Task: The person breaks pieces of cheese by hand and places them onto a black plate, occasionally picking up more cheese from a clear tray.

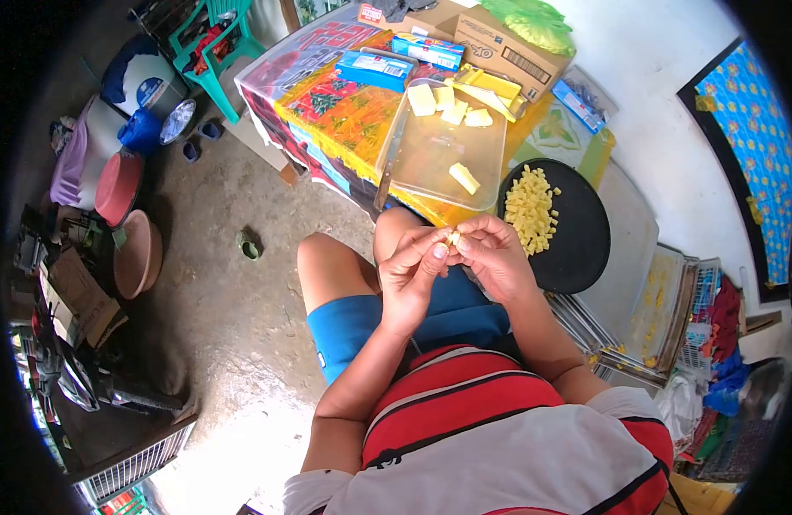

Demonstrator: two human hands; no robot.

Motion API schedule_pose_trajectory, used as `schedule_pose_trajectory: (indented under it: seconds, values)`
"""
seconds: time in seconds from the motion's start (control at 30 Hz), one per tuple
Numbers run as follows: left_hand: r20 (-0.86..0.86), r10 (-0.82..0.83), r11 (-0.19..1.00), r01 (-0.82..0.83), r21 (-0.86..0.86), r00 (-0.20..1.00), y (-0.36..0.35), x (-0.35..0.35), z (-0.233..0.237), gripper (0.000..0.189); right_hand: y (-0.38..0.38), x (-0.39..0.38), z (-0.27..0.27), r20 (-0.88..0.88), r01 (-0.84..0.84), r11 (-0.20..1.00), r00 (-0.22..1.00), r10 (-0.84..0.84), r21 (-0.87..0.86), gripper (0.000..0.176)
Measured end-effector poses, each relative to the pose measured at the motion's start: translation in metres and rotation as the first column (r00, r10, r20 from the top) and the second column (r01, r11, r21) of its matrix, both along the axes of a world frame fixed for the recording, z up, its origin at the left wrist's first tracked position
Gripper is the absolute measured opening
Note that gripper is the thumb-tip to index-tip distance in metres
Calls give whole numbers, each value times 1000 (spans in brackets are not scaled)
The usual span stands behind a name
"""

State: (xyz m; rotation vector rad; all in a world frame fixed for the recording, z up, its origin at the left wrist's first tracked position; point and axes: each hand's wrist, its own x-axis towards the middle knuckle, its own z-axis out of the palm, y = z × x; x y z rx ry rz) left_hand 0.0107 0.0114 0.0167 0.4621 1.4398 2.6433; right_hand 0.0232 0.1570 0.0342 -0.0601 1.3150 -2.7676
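Above my lap, my left hand and my right hand meet at the fingertips, pinching a small yellow piece between them. Just beyond them lies a clear plastic board or lid, with several yellow blocks at its far end and one cut piece nearer me. A knife rests along its left edge. To the right, a round black pan holds many small yellow cubes on its left side.
Blue boxes, a yellow wrapper and a cardboard box stand at the table's back. Stacked metal trays are on the right. A green chair and basins stand on the left.
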Motion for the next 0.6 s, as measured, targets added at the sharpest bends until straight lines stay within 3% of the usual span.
schedule_pose_trajectory:
  seconds: [0.1,0.2,0.3,0.4,0.6]
  values:
    - [-29,7,1000,-6,17,1000,0,-2,-3,22,-9,0,-3,-19,34,999,999,-34,-3,15]
    - [82,-83,989,72,130,993,-3,-6,-10,22,-15,0,-4,-10,24,999,1000,-25,-23,14]
    - [310,-283,937,192,293,907,-12,-8,-3,22,-18,-1,-6,11,-6,999,1000,6,-39,12]
    - [336,-332,921,225,319,881,-17,-9,-10,22,-20,-1,-8,13,-16,1000,1000,17,-24,12]
    - [230,-184,966,132,223,956,-15,-7,-15,19,-24,-3,-10,60,-57,989,996,66,-134,17]
